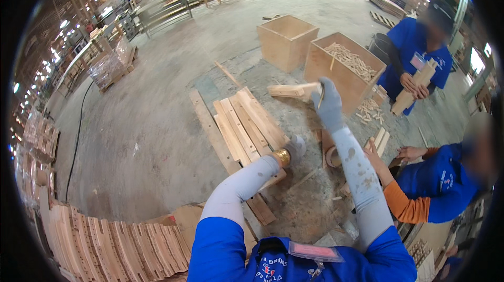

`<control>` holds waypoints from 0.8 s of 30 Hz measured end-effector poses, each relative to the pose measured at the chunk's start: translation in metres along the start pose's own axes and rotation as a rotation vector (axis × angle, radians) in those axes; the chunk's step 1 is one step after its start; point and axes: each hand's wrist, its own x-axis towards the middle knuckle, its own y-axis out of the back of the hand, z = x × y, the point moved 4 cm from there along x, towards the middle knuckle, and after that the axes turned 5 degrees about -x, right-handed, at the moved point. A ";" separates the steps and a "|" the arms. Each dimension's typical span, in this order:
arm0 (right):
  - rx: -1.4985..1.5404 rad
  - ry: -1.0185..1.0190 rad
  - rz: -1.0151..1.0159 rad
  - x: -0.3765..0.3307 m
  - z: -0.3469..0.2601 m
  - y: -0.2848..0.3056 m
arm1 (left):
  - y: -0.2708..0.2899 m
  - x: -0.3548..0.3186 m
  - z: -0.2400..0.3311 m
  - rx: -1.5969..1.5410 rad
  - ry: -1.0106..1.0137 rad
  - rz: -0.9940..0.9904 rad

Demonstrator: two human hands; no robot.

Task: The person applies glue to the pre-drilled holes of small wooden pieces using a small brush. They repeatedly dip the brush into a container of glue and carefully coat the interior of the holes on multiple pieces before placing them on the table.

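My right hand (331, 107), in a grey glove, is stretched forward and closed at the end of short pale wooden pieces (290, 91). A thin dark line shows by its fingers; I cannot make out what it is. My left hand (297, 148), also gloved, with a gold band at the wrist, lies against the near right end of a stack of wooden bars (247, 119). Its fingers are mostly hidden. Several of these bars have small holes. They rest on longer boards (206, 124) on the floor.
Ahead stand a plywood bin (287, 43) and another bin (320, 66) filled with wooden dowels (350, 60). Loose dowels (370, 111) lie beside it. Two co-workers in blue handle wood at the right. Rows of drilled wooden bars (115, 242) stand at lower left. A black cable (77, 140) crosses the floor.
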 end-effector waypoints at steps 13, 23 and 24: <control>0.176 0.330 -0.154 0.085 -0.090 0.148 | 0.222 -0.206 -0.107 -1.139 0.250 1.483; 0.515 0.191 -0.424 0.010 -0.112 0.221 | 0.243 -0.195 -0.010 -1.656 0.031 1.271; 0.644 0.141 -0.412 -0.003 -0.115 0.220 | 0.232 -0.185 -0.003 -1.697 0.034 1.243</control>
